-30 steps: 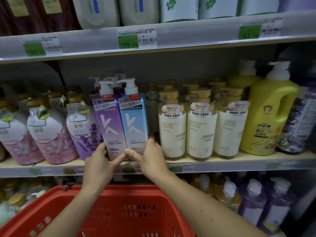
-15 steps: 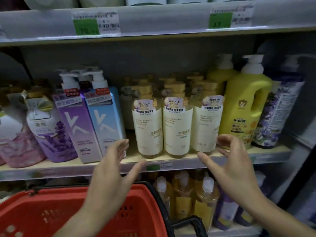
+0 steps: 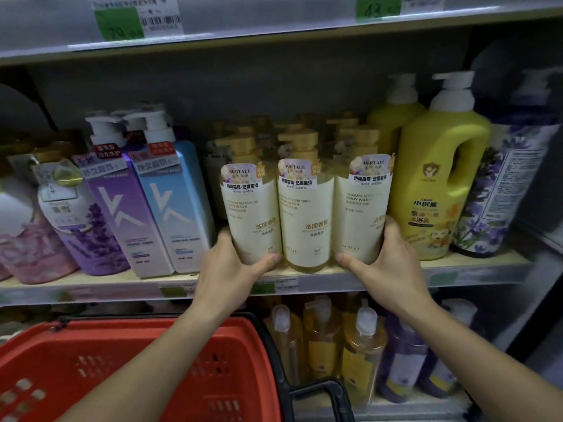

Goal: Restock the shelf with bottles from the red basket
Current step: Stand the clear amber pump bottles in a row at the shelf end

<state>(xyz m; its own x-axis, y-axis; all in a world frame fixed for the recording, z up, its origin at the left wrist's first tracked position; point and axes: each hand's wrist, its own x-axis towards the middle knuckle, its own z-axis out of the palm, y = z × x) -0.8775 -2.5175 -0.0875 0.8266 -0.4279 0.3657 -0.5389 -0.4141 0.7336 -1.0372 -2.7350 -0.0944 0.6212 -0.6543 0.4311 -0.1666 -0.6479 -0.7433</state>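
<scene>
**Hands Bracketing the Cream Bottle Row**

While both arms reach up to the middle shelf (image 3: 304, 280), the left hand (image 3: 231, 269) grips the base of the left cream bottle (image 3: 254, 214), thumb across its front and fingers round its far side. The right hand (image 3: 388, 263) grips the right cream bottle (image 3: 361, 208) likewise, thumb in front, fingers behind. A middle cream bottle (image 3: 306, 214) stands between the two, touching both. All three stand upright at the shelf's front edge, with gold-capped bottles of the same kind crowded behind.

Just left stands a blue bottle (image 3: 175, 208), then a purple bottle (image 3: 125, 214), both leaning slightly. Just right, a yellow jug (image 3: 432, 190) presses close against the right hand's fingers. The red basket (image 3: 122, 376) sits below the left forearm; its visible interior shows no bottles. Amber bottles (image 3: 361, 354) fill the lower shelf beneath the right arm.
</scene>
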